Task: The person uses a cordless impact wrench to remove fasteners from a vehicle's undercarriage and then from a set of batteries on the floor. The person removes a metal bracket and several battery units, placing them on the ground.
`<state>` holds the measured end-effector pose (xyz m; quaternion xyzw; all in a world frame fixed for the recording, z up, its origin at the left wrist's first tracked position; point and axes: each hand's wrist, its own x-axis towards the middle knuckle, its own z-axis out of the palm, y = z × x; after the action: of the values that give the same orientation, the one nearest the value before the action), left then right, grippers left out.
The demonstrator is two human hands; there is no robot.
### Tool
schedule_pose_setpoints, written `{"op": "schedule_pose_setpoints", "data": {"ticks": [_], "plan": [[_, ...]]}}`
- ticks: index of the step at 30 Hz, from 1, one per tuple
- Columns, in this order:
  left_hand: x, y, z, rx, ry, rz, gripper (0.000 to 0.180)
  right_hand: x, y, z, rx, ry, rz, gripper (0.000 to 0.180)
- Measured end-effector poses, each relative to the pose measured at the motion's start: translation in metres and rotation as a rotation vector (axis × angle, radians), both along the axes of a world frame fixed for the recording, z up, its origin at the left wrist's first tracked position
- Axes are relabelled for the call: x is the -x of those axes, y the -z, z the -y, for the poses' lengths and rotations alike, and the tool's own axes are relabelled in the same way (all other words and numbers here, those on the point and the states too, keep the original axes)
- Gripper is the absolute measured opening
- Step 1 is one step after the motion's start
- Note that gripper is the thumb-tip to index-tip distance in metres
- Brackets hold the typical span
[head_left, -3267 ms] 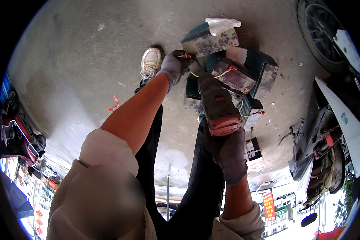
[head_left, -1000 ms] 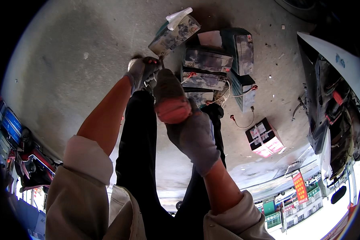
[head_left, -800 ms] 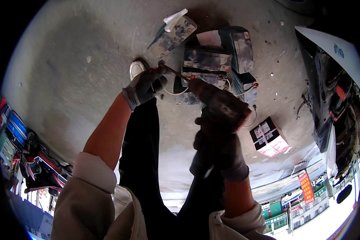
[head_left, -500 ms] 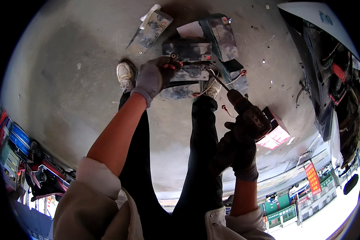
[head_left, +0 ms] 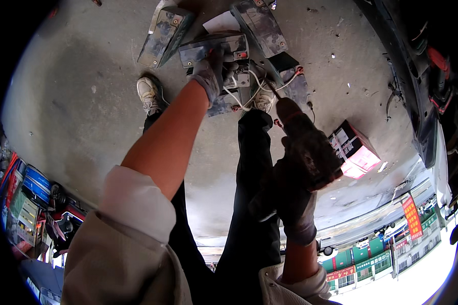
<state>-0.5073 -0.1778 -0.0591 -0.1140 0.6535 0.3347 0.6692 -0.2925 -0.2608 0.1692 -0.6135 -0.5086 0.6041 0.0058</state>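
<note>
My left hand (head_left: 207, 75), in a grey glove, reaches down to a dusty dark battery (head_left: 198, 50) between my feet. Its fingers are curled in at the near side of this battery; what they hold is hidden. My right hand (head_left: 296, 170), in a dark glove, is wrapped round the grip of a power drill (head_left: 308, 145). The drill's long bit slants up and left, toward the cables beside the batteries. A white cable (head_left: 275, 92) with red ends loops over the near batteries and past my right shoe (head_left: 264, 99).
More batteries lie farther off, one at left (head_left: 164, 36) and one at right (head_left: 260, 26). A red and black box (head_left: 355, 147) stands right of the drill. Dark vehicle parts (head_left: 417, 101) line the right side. My left shoe (head_left: 148, 94) is beside the batteries.
My left hand has moved slightly right and come down against the battery's near side. The drill and my right hand have shifted a little left and nearer to me. The view has tilted.
</note>
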Motion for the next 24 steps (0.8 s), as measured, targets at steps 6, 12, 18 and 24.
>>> {"op": "schedule_pose_setpoints", "data": {"ticks": [6, 12, 18, 24], "plan": [[-0.005, -0.027, 0.001, -0.354, 0.817, -0.614, 0.033, -0.008, 0.006, -0.018, -0.153, 0.042, 0.082, 0.02], [-0.021, -0.005, 0.024, 0.046, 1.22, -0.808, 0.039, 0.011, 0.028, -0.008, 0.262, 0.843, -0.297, 0.023], [-0.006, 0.016, 0.047, -0.108, 0.991, -0.771, 0.04, 0.036, 0.036, -0.004, 0.507, 1.505, -0.658, 0.036], [-0.008, 0.009, 0.045, -0.212, 1.018, -0.752, 0.038, 0.04, 0.041, -0.002, 0.387, 1.27, -0.572, 0.037]]}}
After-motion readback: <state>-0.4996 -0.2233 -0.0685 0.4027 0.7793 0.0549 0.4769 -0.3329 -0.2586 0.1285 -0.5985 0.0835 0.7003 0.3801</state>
